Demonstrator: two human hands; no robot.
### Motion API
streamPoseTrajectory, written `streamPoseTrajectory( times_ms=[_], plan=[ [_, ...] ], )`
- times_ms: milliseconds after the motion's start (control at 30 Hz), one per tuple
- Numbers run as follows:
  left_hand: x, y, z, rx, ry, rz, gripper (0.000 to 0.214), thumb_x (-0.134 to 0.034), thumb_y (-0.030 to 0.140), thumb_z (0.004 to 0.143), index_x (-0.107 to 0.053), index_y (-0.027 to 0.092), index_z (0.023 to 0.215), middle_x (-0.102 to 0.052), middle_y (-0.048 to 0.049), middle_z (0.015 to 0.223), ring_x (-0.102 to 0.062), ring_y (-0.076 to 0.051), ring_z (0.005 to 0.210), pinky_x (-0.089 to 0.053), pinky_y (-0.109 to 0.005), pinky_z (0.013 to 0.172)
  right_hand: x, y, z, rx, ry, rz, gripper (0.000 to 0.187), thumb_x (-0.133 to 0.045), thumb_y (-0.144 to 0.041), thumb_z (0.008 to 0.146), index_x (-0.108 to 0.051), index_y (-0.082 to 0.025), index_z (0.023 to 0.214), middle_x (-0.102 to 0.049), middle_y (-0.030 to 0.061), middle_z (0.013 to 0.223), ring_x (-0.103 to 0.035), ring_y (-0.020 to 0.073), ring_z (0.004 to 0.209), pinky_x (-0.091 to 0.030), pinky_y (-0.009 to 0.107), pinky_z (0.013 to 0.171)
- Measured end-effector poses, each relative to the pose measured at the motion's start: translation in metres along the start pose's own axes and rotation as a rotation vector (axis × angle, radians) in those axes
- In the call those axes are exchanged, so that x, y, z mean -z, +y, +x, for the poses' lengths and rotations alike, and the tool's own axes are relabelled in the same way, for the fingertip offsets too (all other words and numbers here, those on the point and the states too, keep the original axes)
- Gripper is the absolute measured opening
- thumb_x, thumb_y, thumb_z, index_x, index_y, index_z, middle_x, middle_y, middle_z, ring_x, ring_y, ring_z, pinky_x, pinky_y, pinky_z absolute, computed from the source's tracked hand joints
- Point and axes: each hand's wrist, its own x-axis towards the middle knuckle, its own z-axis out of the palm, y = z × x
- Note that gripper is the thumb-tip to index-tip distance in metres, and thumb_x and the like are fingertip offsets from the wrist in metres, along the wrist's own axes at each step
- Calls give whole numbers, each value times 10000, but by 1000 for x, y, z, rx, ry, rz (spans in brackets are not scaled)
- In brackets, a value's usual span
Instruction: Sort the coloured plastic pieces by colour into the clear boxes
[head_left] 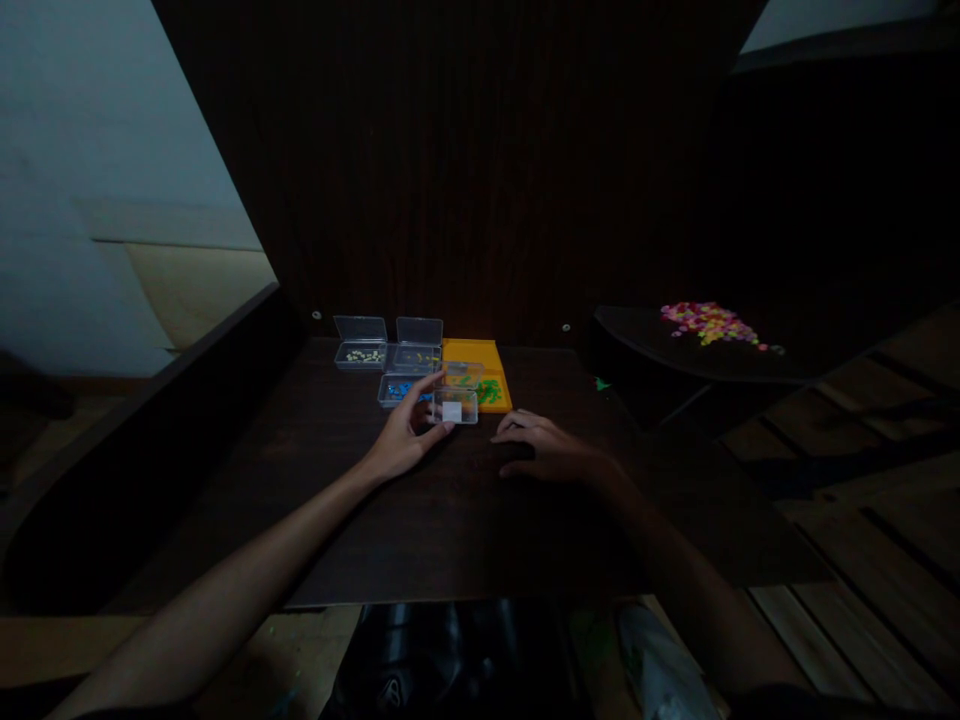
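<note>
My left hand (409,435) grips a small clear plastic box (466,415) by its left side, thumb at the front and fingers behind. The box's lid is raised, and a white square shows on its front. Just right of it, my right hand (544,447) hovers or rests low over the table, which I cannot tell; its fingers are loosely bent, thumb apart, with nothing seen between them. Behind the held box, a yellow tray (472,350) bears small green pieces (490,391). A clear box of blue pieces (397,390) sits partly behind my left hand.
Two more open-lidded clear boxes stand at the back, one with pale pieces (364,356), another with yellow pieces (427,358). On a dark side shelf (630,325) at right lies a pile of pink and yellow pieces (709,322). A dark panel (450,200) rises behind the table.
</note>
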Motion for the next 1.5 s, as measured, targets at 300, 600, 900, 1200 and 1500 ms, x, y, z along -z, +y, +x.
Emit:
streamPoseTrajectory(
  times_ms=[300,600,900,1200,1500],
  plan=[
    [-3,-6,-1,-38,-25,18,668,-686,260,776,-402,230,1380,-544,-118,1292,-620,-184,892,-549,-394,838,-12,2,4,127,3,52,256,-673,-228,839,-683,-195,1092,-617,76,1067,-589,186,995,-476,326,884],
    [-1,-6,0,-20,-12,24,676,-694,265,773,-397,205,1377,-593,-118,1206,-620,-182,868,-549,-384,822,-15,-2,5,141,35,134,216,-622,-143,856,-688,-178,1059,-643,62,976,-612,152,884,-488,272,791],
    [1,-7,1,-26,-20,22,684,-694,266,775,-390,233,1386,-547,-119,1282,-619,-178,879,-544,-385,834,-5,8,0,64,-16,24,338,-681,-187,821,-676,-217,1157,-628,69,1020,-591,180,960,-474,297,830],
    [2,-8,1,-50,-9,28,668,-690,259,772,-408,242,1377,-523,-110,1310,-616,-178,892,-545,-374,835,-18,12,7,123,40,64,231,-657,-196,844,-724,-188,1064,-664,54,887,-620,148,799,-465,248,707],
    [1,-8,1,-62,9,33,665,-699,256,767,-414,236,1368,-466,-120,1384,-610,-171,901,-542,-360,825,-21,9,9,166,103,112,93,-627,-169,857,-718,-174,875,-664,53,866,-628,145,791,-482,247,714]
  ],
)
